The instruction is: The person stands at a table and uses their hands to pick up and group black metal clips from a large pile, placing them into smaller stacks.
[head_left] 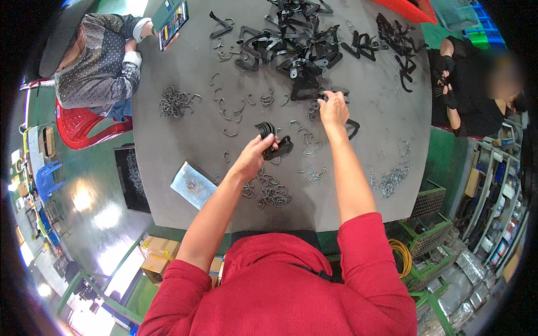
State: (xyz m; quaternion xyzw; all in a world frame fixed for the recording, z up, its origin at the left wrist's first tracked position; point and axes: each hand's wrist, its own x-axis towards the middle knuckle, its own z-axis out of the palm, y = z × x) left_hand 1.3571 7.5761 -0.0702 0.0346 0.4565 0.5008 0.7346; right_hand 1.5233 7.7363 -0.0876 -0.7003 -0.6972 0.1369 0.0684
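Observation:
Over the middle of the grey table, my left hand is closed round a small stack of curved black parts that look like clips or handles. Farther forward and to the right, my right hand has its fingers bent onto a black part at the near edge of a heap; its fingertips are partly hidden. That heap of black hooked brackets spreads over the far part of the table. A black loop-shaped part lies beside my right wrist. Small bent wire hooks lie in a loose pile near my left forearm.
More wire hooks form piles at the left and right. A pale blue packet with wire pieces on it lies front left. One person sits at left by a phone; another person sits at right. A red container stands far right.

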